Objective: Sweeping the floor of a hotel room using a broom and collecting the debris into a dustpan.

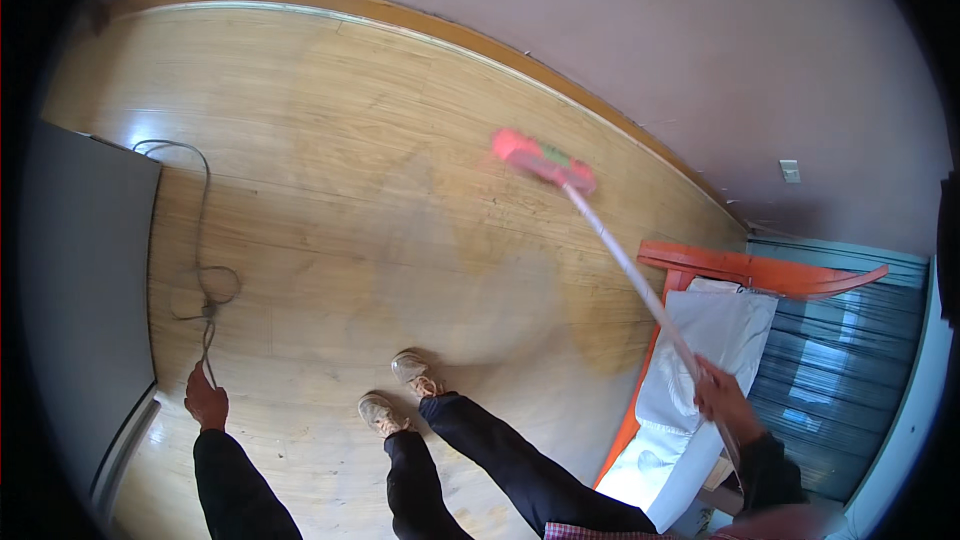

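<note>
My right hand (724, 401) is closed around the pale pink handle (622, 255) of a broom. Its blurred pink head (544, 157), with a green patch, is at the wood-look floor (330, 240) near the far wall. At the left, my left hand (206, 399) grips a thin grey cord (201, 225). Above that hand the cord is bunched and loops, then runs across the floor to the corner of a grey panel-sided piece of furniture (90, 262). My two shoes (411, 366) stand on the floor between my hands.
A brown baseboard (450, 34) follows the mauve wall (637, 30), which bears a small white wall plate (790, 171). An orange-red wooden frame (697, 262) with white cloth (712, 315) stands at the right, beside a bluish sheer curtain (825, 360). Small dark specks lie on the floor.
</note>
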Demonstrator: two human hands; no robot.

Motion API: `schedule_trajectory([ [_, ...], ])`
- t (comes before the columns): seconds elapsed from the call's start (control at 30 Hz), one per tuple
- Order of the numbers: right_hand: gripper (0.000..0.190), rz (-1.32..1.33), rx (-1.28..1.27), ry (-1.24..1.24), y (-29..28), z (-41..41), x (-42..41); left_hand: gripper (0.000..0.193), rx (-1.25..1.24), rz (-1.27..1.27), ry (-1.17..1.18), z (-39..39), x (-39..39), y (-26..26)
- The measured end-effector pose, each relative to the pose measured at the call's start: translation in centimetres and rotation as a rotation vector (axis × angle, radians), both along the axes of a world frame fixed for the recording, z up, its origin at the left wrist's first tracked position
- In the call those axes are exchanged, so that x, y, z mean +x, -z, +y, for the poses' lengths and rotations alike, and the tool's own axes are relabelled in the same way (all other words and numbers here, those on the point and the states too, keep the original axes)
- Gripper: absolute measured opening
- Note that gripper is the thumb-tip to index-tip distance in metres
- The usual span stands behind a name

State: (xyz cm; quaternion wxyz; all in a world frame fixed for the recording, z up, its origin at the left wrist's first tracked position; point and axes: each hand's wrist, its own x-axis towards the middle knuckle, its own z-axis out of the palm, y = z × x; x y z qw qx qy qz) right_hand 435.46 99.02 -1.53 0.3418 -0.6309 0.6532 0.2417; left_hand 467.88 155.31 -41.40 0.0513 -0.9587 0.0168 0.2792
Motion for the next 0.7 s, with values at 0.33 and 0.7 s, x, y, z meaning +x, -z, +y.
schedule_trajectory([
  [0.33,0.013,-0.357,0.07,0.077,13.5,-10.1,-5.3,0.056,-0.428,0.034,-0.05,4.5,-5.0,-5.4],
  [0.7,0.05,0.034,0.579,0.051,-7.8,19.6,-9.7,0.047,-0.69,0.369,-0.322,0.8,-19.9,-17.9],
])
